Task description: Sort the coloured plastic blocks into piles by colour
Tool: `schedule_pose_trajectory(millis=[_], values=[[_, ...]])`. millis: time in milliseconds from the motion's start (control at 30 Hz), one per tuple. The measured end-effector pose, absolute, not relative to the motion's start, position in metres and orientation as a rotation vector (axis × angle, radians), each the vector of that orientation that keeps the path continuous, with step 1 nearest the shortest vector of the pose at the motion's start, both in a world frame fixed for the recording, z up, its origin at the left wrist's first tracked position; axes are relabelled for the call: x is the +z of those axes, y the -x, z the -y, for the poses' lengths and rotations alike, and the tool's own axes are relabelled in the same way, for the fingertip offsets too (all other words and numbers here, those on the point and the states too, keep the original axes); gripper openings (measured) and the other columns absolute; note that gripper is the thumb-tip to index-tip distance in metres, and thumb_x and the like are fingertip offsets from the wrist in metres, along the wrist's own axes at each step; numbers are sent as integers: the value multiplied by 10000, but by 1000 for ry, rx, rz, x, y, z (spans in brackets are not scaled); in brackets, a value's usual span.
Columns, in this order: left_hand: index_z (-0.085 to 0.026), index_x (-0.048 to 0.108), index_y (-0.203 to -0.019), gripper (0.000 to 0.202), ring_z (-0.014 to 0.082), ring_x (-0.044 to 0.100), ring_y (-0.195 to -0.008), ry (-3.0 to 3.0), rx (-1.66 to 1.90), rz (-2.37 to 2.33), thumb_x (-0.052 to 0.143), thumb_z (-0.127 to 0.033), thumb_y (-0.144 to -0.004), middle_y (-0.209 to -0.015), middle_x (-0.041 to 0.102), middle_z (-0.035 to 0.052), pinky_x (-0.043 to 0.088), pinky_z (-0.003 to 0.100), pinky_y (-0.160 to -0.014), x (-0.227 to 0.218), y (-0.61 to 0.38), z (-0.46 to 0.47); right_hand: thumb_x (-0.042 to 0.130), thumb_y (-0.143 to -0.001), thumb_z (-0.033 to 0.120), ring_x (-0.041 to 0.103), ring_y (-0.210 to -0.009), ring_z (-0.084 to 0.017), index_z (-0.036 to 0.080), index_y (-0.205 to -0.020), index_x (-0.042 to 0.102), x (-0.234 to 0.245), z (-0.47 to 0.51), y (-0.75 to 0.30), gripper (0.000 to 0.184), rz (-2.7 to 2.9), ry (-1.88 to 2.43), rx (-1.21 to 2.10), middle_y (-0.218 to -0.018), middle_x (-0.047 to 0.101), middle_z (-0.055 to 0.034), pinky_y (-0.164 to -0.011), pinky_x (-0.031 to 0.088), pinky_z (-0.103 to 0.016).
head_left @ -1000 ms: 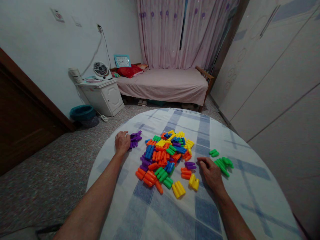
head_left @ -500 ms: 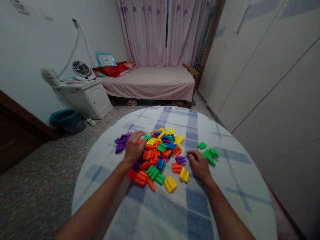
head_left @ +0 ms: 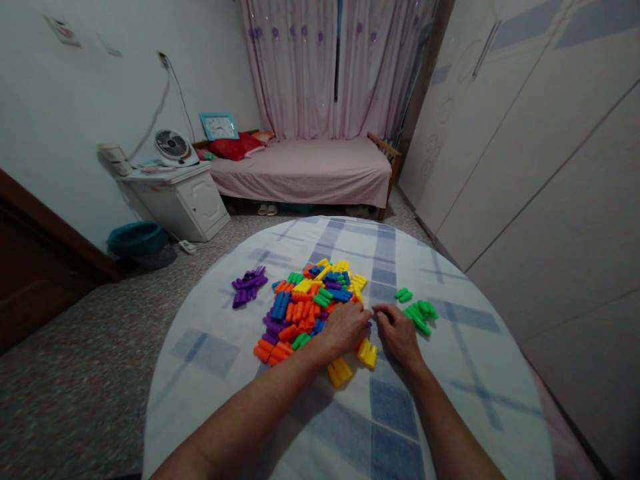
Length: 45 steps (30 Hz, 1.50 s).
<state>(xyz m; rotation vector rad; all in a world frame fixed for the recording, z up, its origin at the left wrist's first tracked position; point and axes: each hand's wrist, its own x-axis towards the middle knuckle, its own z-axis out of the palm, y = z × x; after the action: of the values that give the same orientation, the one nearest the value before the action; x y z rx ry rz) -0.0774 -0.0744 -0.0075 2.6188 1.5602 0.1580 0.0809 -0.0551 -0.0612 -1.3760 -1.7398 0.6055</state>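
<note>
A heap of plastic blocks in orange, yellow, blue, green and purple lies mid-table on a round table with a blue-checked white cloth. My left hand lies palm down over the heap's right edge, fingers curled over blocks there; what it grips is hidden. My right hand rests on the cloth close beside it, fingers bent, fingertips almost touching the left hand's. A small set of purple blocks lies apart on the left. Green blocks lie apart on the right. Yellow blocks sit just below my hands.
Beyond the table stand a bed with a pink cover, a white bedside cabinet with a small fan, and a teal basin on the floor. Wardrobe doors line the right side. A dark wooden door is at left.
My left hand has moved from the purple blocks on the left across the heap to its right edge, beside my right hand. The right hand has stayed almost still.
</note>
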Motion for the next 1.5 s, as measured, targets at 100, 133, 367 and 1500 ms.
schedule_pose_trajectory(millis=[100, 133, 367, 1500], values=[[-206, 622, -1002, 172, 176, 596, -910, -2620, 298, -1501, 517, -257, -877, -952, 631, 54, 482, 276, -754, -8, 80, 76, 427, -819, 322, 622, -864, -206, 164, -888, 665, -60, 55, -81, 294, 1737, 1378, 614, -908, 687, -75, -795, 454, -327], [-208, 624, -1001, 167, 173, 596, -920, -2617, 392, -1475, 530, -244, -868, -951, 637, 50, 482, 272, -764, -6, 84, 77, 426, -820, 321, 622, -863, -204, 164, -891, 664, -60, 55, -81, 294, 1737, 1375, 619, -909, 686, -74, -795, 453, -325], [-198, 618, -1068, 226, 163, 594, -999, -2223, 1399, -1803, 545, -234, -857, -1050, 663, 52, 464, 305, -917, 14, 191, 90, 432, -825, 329, 618, -858, -202, 176, -894, 668, -58, 57, -79, 289, 1719, 1398, 623, -912, 688, -68, -799, 446, -331], [-157, 623, -1017, 309, 242, 540, -1050, -1291, 1521, -2536, 432, -332, -847, -1030, 589, 102, 430, 383, -971, -60, 313, 88, 669, -713, 369, 601, -1057, -226, 192, -1220, 589, -7, 101, -94, 542, 2093, 1374, 1120, -1199, 632, -92, -921, 461, -368]])
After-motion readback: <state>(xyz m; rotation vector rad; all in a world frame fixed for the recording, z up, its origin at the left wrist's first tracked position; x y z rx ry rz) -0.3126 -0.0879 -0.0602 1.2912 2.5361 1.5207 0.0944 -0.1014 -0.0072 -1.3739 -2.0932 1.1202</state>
